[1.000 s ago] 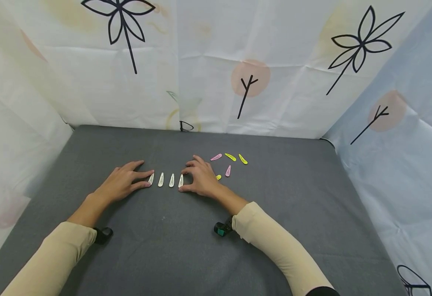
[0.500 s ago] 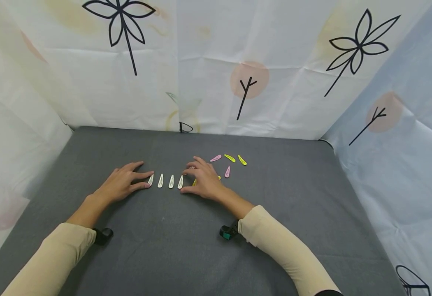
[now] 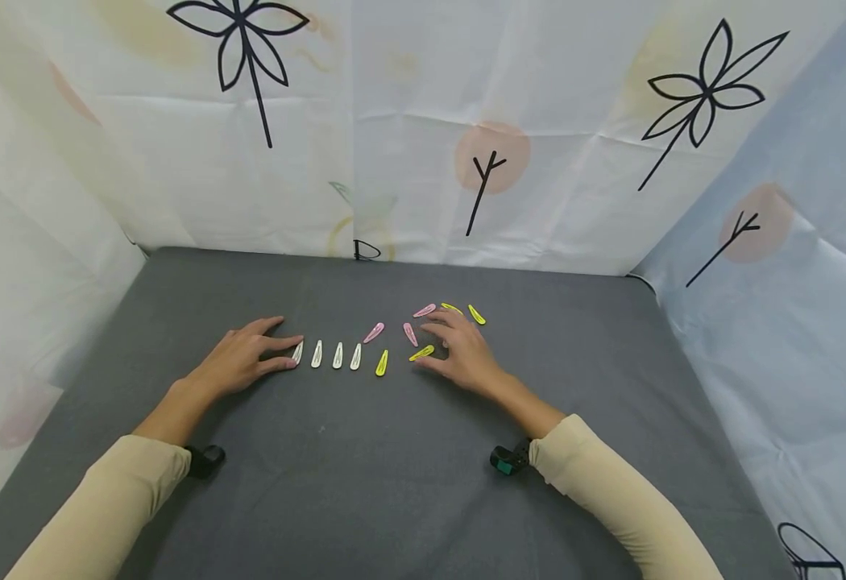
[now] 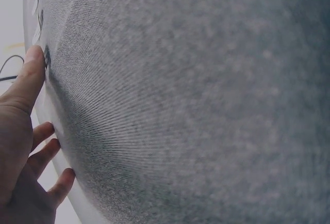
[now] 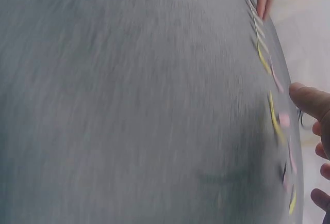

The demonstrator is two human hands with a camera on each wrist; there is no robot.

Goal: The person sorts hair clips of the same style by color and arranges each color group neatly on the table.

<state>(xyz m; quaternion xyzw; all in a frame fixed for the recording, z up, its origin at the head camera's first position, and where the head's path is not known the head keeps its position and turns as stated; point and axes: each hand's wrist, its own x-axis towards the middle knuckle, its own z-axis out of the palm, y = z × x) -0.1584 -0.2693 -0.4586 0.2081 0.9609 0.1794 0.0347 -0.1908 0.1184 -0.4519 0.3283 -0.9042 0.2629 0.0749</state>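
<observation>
Four-fingered and thumb-down, my left hand (image 3: 245,354) stays at the left end of a row of white hair clips (image 3: 337,355), its thumb and index finger pinching the outermost white hair clip (image 3: 297,353) by its two ends. To the right of that row lie a yellow hair clip (image 3: 382,363) and a pink hair clip (image 3: 374,333). My right hand (image 3: 470,354) hovers with parted fingers over the loose clips, its thumb close to a second yellow clip (image 3: 421,353). Another pink clip (image 3: 410,334) lies just left of its fingertips; nothing shows in its grasp.
Behind the right hand lie a further pink clip (image 3: 425,310), a partly covered yellow clip (image 3: 451,308) and one more yellow clip (image 3: 477,315). A grey cloth (image 3: 365,483) covers the table. Patterned white curtains (image 3: 408,145) stand at its back and sides.
My right hand has left the right end of the white row and moved right to the coloured clips. A pink clip there has shifted left. The left hand has not moved.
</observation>
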